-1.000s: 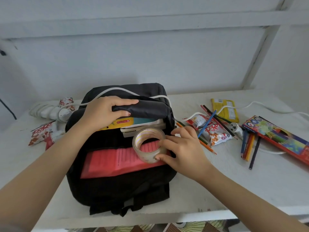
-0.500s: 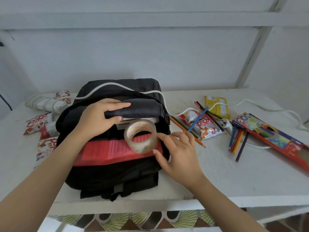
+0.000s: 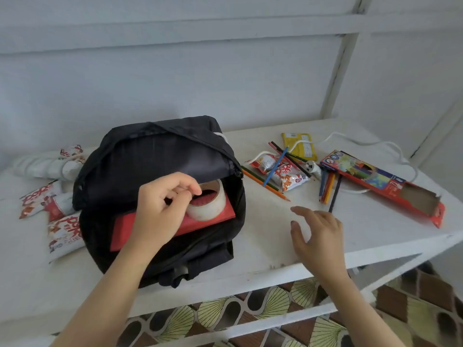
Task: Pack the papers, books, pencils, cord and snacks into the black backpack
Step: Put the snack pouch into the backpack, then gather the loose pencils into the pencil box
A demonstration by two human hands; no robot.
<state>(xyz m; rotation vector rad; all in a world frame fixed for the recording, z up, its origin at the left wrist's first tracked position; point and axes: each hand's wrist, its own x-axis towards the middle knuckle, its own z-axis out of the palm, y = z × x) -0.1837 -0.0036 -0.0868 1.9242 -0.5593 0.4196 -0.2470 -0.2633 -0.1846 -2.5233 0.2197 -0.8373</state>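
1. While the white table (image 3: 275,249) is carrying everything, the black backpack (image 3: 150,156) is lying on it with its top flap thrown back and its mouth gaping toward the person.
2. Inside the backpack's mouth, a red book (image 3: 215,219) is lying flat, with its near edge showing in the opening.
3. Well to the right of the backpack, a red pencil box (image 3: 363,174) is lying with its torn end open.
4. Reaching into the backpack's mouth, the left hand (image 3: 160,211) is curling its fingers, with thumb and fingertips pinching the near rim of a tape roll (image 3: 213,204).
5. Just right of the backpack, the right hand (image 3: 318,236) is hovering over bare table, fingers spread and holding nothing.
6. A white cord (image 3: 390,146) is trailing right of the backpack and crossing a yellow packet (image 3: 299,144); a white bundle (image 3: 42,164) is lying left of the backpack.
7. Snack packets (image 3: 64,234) are lying against the backpack's left side, and more are lying to its right.
8. The tape roll is standing on edge on the red book inside the backpack.
9. Coloured pencils (image 3: 328,186) are lying scattered right of the backpack, some across the snacks there.
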